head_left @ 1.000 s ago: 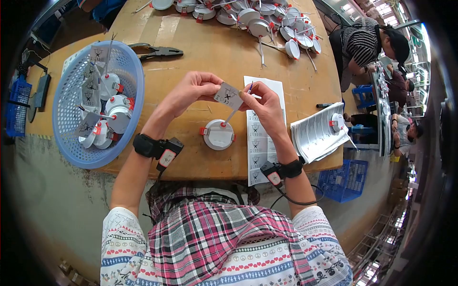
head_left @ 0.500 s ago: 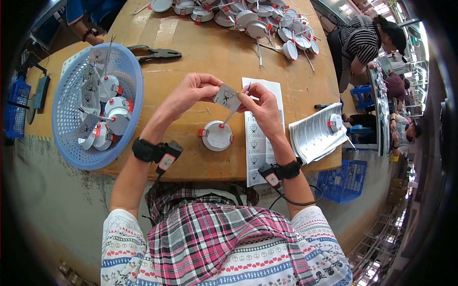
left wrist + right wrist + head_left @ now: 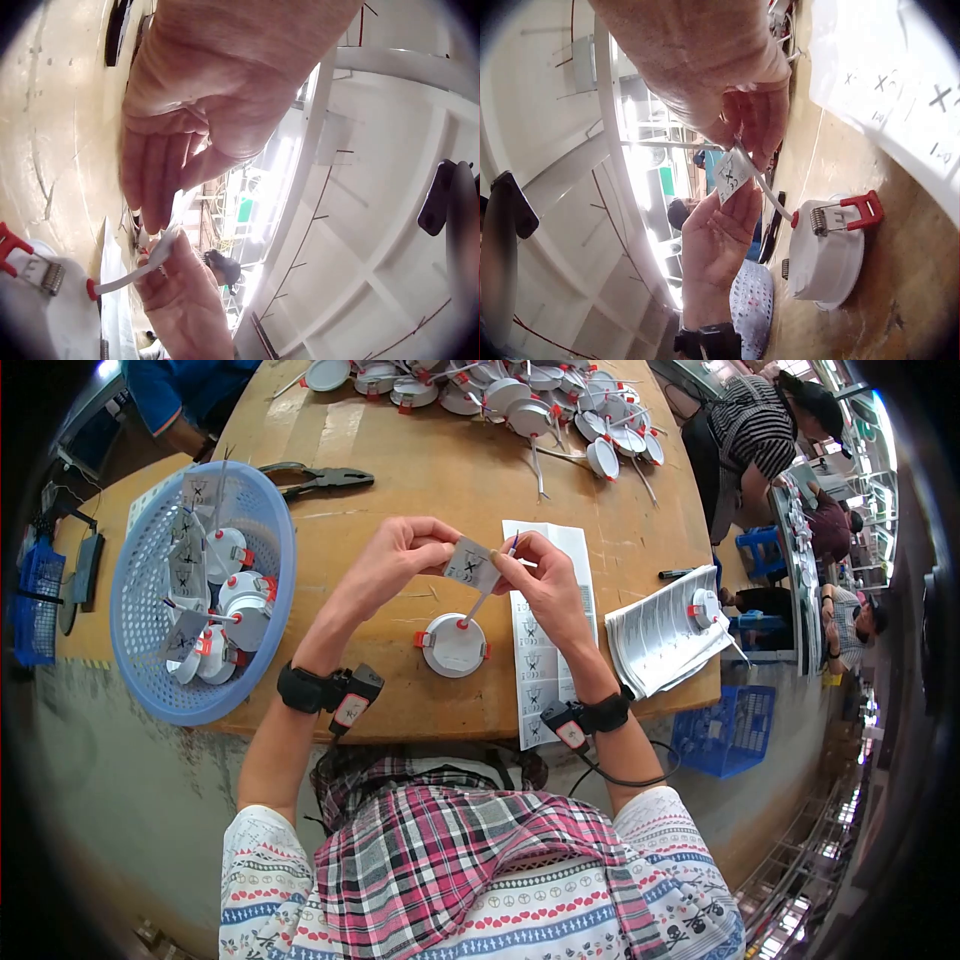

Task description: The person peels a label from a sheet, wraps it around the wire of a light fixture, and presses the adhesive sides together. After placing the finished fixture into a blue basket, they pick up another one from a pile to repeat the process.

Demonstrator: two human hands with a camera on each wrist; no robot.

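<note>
A small printed label [image 3: 470,566] is stretched between both hands above the table. My left hand [image 3: 398,560] pinches its left edge between thumb and fingers. At the label's right side, my right hand [image 3: 545,585] pinches it together with the white cable. This cable [image 3: 772,196] runs down to a round white lamp [image 3: 454,645] with red clips, which lies on the table below the hands. In the right wrist view the label [image 3: 733,174] meets the cable near the right fingertips. The left wrist view shows the cable [image 3: 126,280] too.
A blue basket [image 3: 284,575] with labelled lamps stands at the left, pliers [image 3: 330,478] behind it. Many lamps [image 3: 525,415] are piled at the back. A label sheet [image 3: 535,705] and a paper stack [image 3: 640,650] with a lamp on it lie at the right. Other people are around.
Both hands keep their hold on the label with little movement. The view has shifted slightly, and the person in blue at the upper left has moved further into it.
</note>
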